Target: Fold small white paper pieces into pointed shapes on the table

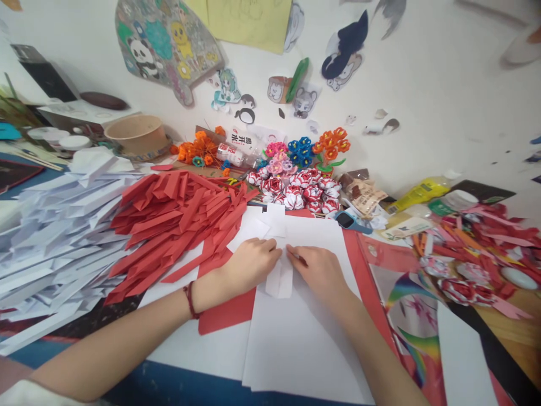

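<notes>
My left hand (256, 264) and my right hand (320, 273) are close together over white sheets (308, 349), both with the fingers closed. Between them is a small folded strip of white paper (279, 283), pinched at its edges. Beyond my fingertips lie more small white paper pieces (276, 219). To the left is a big heap of folded red paper strips (177, 208), and past it a heap of folded white paper strips (63, 225). Red sheets (228, 313) show under my left wrist.
Red and white paper roses (296, 189) are piled at the back, before blue flowers (301, 152) and orange flowers (332, 146). A blue watch (353, 221) lies right of them. Farther right are a yellow bottle (418, 194) and paper scraps (494, 231). A round tan bowl (137, 135) stands back left.
</notes>
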